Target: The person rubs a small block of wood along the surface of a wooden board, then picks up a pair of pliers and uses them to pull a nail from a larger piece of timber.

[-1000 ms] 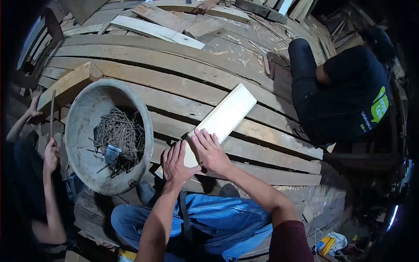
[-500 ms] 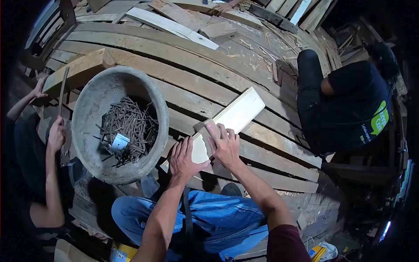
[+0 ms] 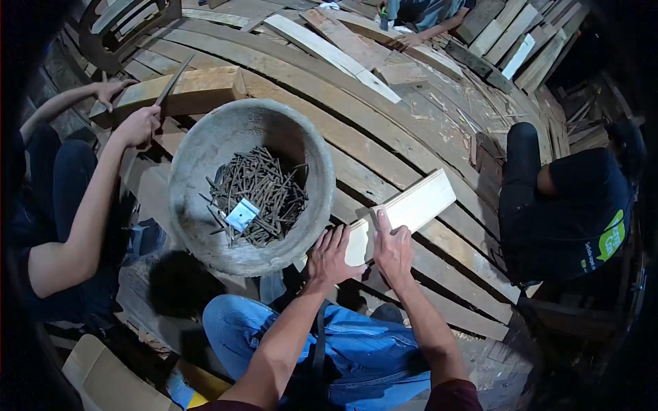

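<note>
A pale, smooth wooden board (image 3: pixel 426 200) lies slantwise across the slats in front of me. My left hand (image 3: pixel 332 256) is closed over its near end, fingers on the far edge and thumb toward the near side. My right hand (image 3: pixel 393 255) bears down on the board's top, index finger stretched forward and the others curled around a small block, mostly hidden beneath them. Just left of my left hand stands a large grey bucket (image 3: pixel 184 198) with many rusty nails (image 3: pixel 264 185) and a shiny metal piece (image 3: pixel 242 214) inside.
At left, another person's hand (image 3: pixel 139 127) holds a long thin blade-like tool (image 3: pixel 174 79) over a thick beam (image 3: pixel 199 92). A person in black (image 3: pixel 572 205) sits at right. Another person's arm (image 3: pixel 439 29) reaches in at the back, near loose planks (image 3: pixel 332 55). Gaps run between the slats.
The view has shifted, so everything sits further right and lower. My right hand's fingers have curled in more over the board. The left person's tool hand has moved nearer the beam.
</note>
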### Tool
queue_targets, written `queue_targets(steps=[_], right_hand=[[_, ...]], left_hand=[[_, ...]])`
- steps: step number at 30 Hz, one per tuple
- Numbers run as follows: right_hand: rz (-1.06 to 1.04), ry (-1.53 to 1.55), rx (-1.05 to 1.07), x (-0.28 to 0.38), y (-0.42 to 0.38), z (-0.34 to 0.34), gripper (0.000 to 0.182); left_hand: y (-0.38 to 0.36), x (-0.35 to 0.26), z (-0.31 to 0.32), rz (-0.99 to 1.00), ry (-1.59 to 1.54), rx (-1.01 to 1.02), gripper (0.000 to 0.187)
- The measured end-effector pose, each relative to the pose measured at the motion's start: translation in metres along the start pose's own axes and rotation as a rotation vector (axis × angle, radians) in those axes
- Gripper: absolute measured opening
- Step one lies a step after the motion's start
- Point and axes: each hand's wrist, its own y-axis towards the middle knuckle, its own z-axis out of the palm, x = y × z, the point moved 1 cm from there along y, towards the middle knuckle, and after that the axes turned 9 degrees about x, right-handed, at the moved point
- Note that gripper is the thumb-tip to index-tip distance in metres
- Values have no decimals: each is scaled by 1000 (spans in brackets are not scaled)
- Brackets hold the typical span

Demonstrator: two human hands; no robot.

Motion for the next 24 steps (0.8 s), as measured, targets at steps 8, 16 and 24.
queue_targets(steps=[8,16,24], right_hand=[[-31,63,-67,-7,-30,26,65],[95,84,7,22,-34,0,63],[195,177,96,22,-43,5,65]], left_hand=[[0,-2,0,13,54,-34,110],[4,-7,-5,7,14,-70,90],[0,-3,-1,20,18,-56,102]])
